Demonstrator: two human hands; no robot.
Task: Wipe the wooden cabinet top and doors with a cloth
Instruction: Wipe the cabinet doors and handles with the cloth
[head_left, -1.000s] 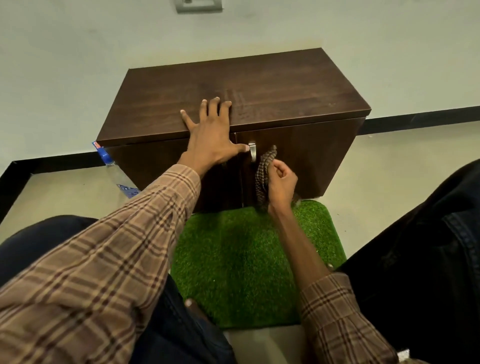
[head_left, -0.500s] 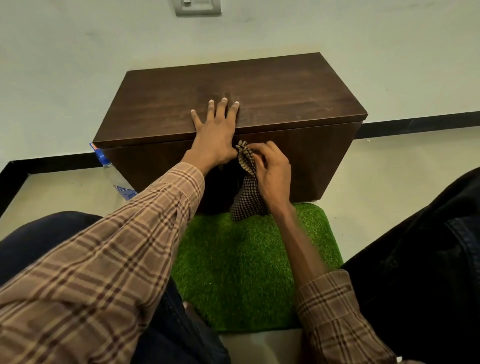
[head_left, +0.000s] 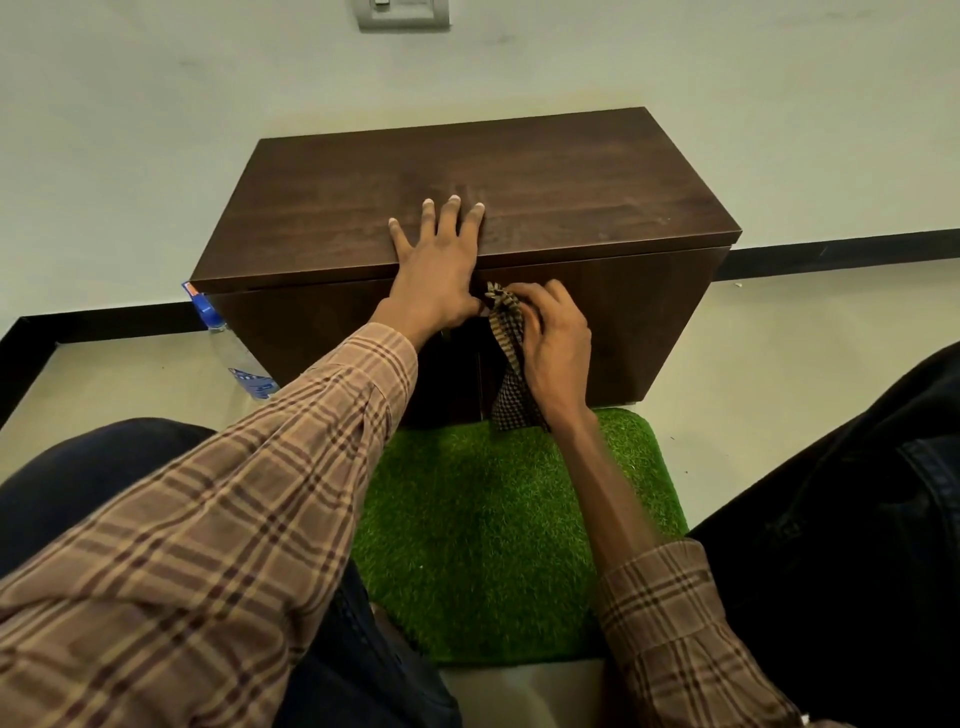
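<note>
A dark wooden cabinet stands against the wall on the floor. My left hand lies flat with straight fingers over the front edge of its top. My right hand grips a brown checked cloth and presses it against the right door near the top, at the seam between the two doors. The cloth's lower end hangs down in front of the door. The door handle is hidden behind the hand and cloth.
A green artificial-grass mat lies on the floor in front of the cabinet. A plastic bottle with a blue cap stands at the cabinet's left side. My knees in dark trousers flank the mat. A wall switch sits above.
My right hand has risen with the cloth from the middle of the right door to its top edge by the seam. My left hand has stayed on the cabinet top.
</note>
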